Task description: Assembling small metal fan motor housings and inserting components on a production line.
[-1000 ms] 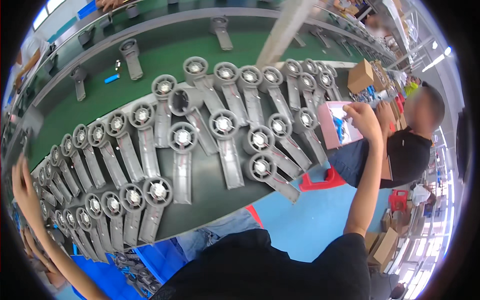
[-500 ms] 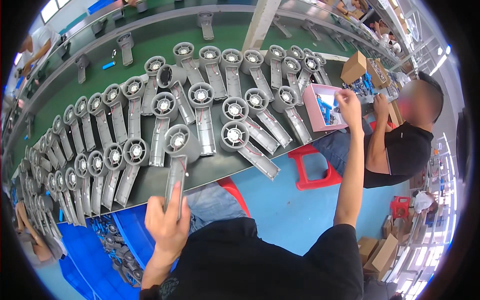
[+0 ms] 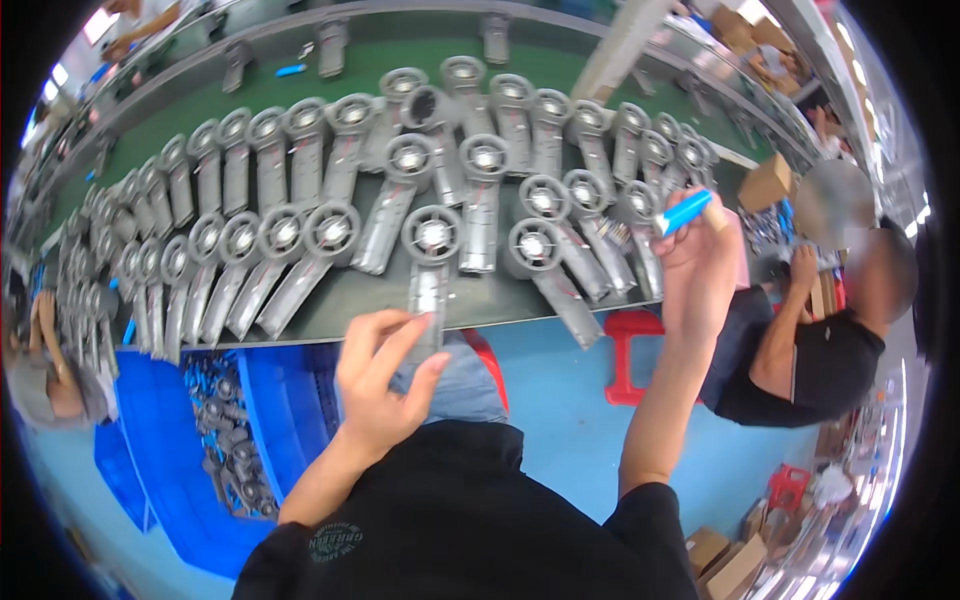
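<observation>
My right hand (image 3: 700, 265) is raised over the right part of the bench, its fingers closed on a blue cylindrical battery cell (image 3: 686, 211). Just in front of me, a grey handheld-fan housing (image 3: 432, 238) lies at the bench edge with its round fan end away from me and its handle jutting out over the edge. Beside that handle is my left hand (image 3: 382, 375), fingers and thumb spread, fingertips at the handle without wrapping it. A pink box (image 3: 741, 262) is mostly hidden behind my right hand.
Rows of similar fan housings (image 3: 240, 240) cover the dark bench. Blue bins (image 3: 175, 470) with loose parts stand below at left. Red stools (image 3: 628, 350) are under the bench edge. A co-worker (image 3: 800, 350) sits at right, near a cardboard box (image 3: 765, 182). Behind runs a green conveyor (image 3: 370, 65).
My right hand has come away from the pink box, bringing up the blue battery cell. My left hand has loosened from the fan housing's handle. The view has turned rightward.
</observation>
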Motion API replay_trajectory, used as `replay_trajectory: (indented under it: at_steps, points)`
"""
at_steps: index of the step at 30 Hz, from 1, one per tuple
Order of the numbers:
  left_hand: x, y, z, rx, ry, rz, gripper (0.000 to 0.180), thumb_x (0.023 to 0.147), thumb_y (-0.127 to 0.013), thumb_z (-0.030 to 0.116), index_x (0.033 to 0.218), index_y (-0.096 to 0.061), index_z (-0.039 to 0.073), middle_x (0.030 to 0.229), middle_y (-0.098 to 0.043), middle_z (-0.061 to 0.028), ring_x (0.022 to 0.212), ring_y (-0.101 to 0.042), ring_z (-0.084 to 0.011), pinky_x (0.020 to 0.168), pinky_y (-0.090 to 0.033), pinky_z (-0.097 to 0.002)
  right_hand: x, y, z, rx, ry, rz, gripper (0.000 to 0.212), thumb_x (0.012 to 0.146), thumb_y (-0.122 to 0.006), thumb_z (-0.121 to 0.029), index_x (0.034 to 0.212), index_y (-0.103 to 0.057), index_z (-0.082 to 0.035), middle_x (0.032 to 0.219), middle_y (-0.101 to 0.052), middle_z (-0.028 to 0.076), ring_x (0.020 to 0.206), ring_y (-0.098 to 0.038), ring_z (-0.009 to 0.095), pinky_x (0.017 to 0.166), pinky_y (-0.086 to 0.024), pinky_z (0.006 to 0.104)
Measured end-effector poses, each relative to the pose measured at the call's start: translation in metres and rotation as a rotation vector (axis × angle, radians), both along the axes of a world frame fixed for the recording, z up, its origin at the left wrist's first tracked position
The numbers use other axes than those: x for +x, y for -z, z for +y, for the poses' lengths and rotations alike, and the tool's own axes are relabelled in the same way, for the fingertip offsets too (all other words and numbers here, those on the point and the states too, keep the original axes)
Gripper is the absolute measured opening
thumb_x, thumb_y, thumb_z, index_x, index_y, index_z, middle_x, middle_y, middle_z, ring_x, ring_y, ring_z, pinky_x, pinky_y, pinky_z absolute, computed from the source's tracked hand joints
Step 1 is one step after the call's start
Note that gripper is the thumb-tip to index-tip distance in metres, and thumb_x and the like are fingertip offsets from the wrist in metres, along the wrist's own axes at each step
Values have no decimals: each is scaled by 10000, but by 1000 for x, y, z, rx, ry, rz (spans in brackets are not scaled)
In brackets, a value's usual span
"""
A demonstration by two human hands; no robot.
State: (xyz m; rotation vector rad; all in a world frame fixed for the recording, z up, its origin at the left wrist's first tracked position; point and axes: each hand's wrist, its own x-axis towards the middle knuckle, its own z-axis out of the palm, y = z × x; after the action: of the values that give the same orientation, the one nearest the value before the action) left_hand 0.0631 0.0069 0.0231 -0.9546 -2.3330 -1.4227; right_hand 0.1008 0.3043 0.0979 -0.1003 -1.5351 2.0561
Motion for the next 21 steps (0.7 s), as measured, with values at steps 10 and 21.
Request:
replay_trajectory:
  at_steps: [10, 21]
  points:
    - [-12, -12, 21, 944, 75, -915, 384, 1005, -487, 218, 1226, -542, -91, 1008, -669, -182, 880, -654, -224, 817, -520, -351, 4, 61, -155, 64, -230, -116, 196, 930, -525, -140, 1048, -539, 15, 992, -592, 145, 774, -632, 178, 683, -525, 283]
    - [-47, -8, -12, 195, 128, -435, 153, 916, -595, 47, 1038, -673, -3, 722, -600, -45, 602, -528, -79, 558, -421, -206, -6, 89, -129, 728, 28, -535, 132, 856, -673, -18, 986, -663, 7, 766, -567, -1, 525, -437, 19, 465, -328, 190]
